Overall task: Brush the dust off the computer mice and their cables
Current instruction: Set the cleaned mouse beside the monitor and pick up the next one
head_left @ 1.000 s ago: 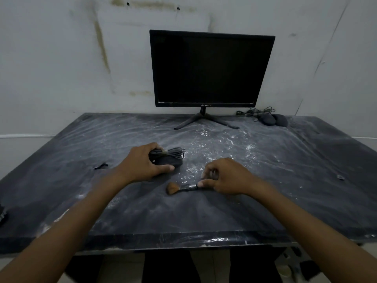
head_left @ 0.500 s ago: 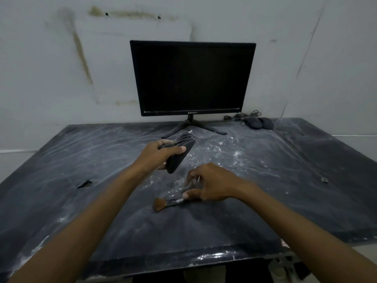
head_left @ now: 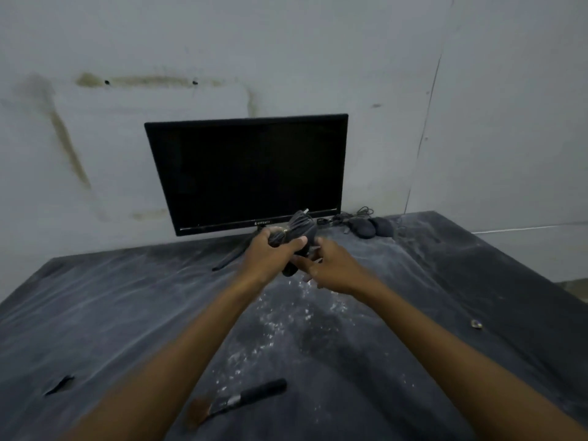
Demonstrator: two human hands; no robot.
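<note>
My left hand (head_left: 270, 254) grips a black mouse (head_left: 291, 267) with its cable bundle (head_left: 302, 226) wrapped on top, held up in the air in front of the monitor. My right hand (head_left: 334, 268) is beside it, its fingertips touching the mouse's lower end. The brush (head_left: 235, 402), with a black handle and brown bristles, lies alone on the table near the front edge. Two more dark mice (head_left: 362, 230) (head_left: 381, 226) with tangled cables (head_left: 356, 214) sit at the back right by the wall.
A black monitor (head_left: 248, 173) stands at the back of the dusty dark table (head_left: 127, 313). A small dark scrap (head_left: 59, 385) lies front left, and a tiny pale object (head_left: 476, 324) lies at the right. White dust specks cover the table's middle.
My left hand has lifted the mouse higher and further back. My right hand has let go of the brush, which stays on the table, and has risen to the mouse.
</note>
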